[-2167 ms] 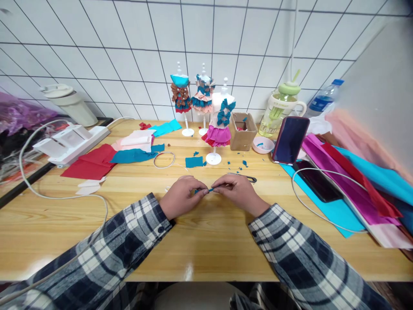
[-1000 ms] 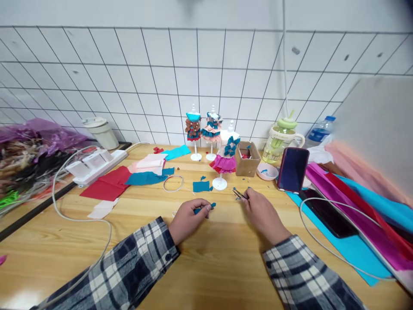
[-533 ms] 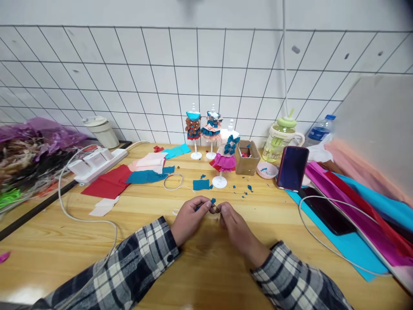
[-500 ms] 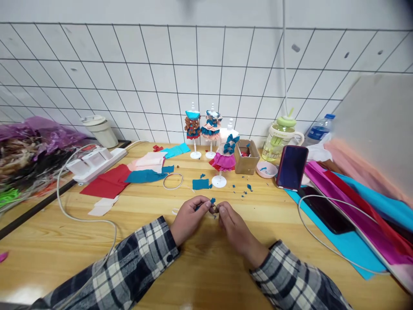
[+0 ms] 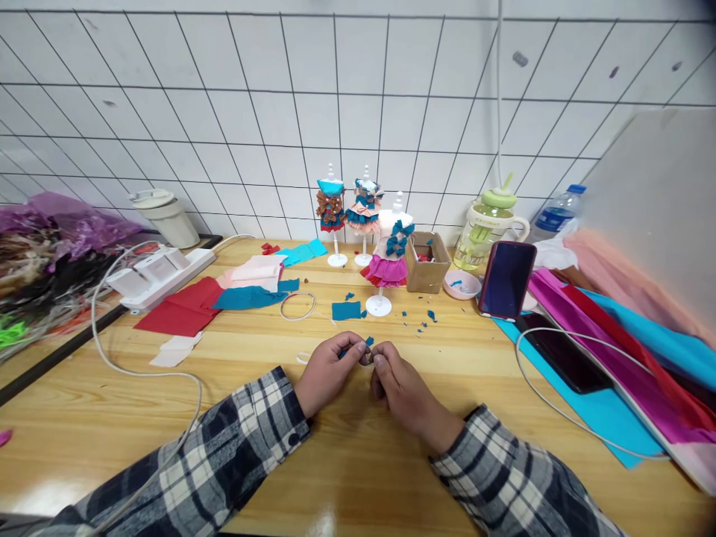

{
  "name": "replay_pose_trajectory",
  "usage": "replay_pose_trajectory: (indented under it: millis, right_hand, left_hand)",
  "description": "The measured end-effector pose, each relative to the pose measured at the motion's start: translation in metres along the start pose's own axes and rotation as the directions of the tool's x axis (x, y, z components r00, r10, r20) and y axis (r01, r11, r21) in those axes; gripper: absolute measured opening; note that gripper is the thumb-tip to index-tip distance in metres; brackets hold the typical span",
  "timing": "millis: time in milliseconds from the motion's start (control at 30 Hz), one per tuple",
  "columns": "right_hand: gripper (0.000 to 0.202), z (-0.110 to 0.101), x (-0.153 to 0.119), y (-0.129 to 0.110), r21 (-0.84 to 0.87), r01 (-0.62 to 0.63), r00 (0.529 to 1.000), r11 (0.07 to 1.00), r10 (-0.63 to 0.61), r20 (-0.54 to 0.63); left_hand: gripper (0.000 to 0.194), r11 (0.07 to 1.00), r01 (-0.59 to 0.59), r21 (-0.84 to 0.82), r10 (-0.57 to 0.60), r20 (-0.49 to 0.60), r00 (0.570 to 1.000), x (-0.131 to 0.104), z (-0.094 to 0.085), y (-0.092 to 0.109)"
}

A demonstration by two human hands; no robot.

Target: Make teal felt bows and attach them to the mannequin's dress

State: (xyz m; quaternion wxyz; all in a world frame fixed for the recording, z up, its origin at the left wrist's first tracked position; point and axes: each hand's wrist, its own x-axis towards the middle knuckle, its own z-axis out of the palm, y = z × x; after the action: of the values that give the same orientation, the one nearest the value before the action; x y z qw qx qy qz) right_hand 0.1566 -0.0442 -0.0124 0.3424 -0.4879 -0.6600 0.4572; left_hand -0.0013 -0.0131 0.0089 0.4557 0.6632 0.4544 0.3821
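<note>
My left hand (image 5: pixel 329 374) is closed in a pinch on a small piece of teal crepe paper (image 5: pixel 370 341), whose tip sticks up between the fingers. Close against it, my right hand (image 5: pixel 407 389) has thumb and forefinger pressed together; what they hold is too small and hidden to make out. Just beyond the hands lie a teal paper rectangle (image 5: pixel 346 310) and several tiny teal scraps (image 5: pixel 431 315). A small dress form (image 5: pixel 385 270) with a magenta skirt and teal bow stands behind them.
Two more dressed forms (image 5: pixel 331 205) stand farther back. A cardboard box (image 5: pixel 427 274), pink dish (image 5: pixel 462 286), propped phone (image 5: pixel 506 280) and drink jug (image 5: pixel 486 231) are at right. Coloured paper sheets (image 5: pixel 182 307) and a power strip (image 5: pixel 168 280) lie left; a cable (image 5: pixel 559 421) loops on the right.
The camera view has shifted slightly. My right hand has turned a little and its fingers are closer to my left hand; the left still pinches the teal paper.
</note>
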Motion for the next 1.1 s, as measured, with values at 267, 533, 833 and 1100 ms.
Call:
replay_pose_trajectory:
  millis: [267,533,833,1100]
  right_hand:
    - [0.026,-0.002,0.002,0.001,-0.046,0.030,0.999,0.998,-0.032,-0.044]
    - [0.024,0.001,0.005,0.001,0.005,-0.009,0.994,1.000,0.009,-0.106]
    - [0.030,-0.005,0.005,-0.004,0.331,-0.093,0.985,0.939,0.135,-0.108]
    - [0.040,-0.028,0.001,-0.017,0.558,-0.694,0.699,0.455,0.241,0.673]
  left_hand:
    - [0.023,0.998,-0.012,0.059,0.008,0.069,0.998,0.000,0.000,-0.006]
    - [0.023,0.999,0.018,-0.030,-0.016,0.073,0.997,0.001,0.002,-0.005]
    - [0.022,0.989,-0.147,0.001,0.146,0.057,0.988,0.003,-0.004,-0.008]
    - [0.048,0.845,-0.518,0.135,0.506,0.114,0.855,-0.007,-0.006,-0.008]
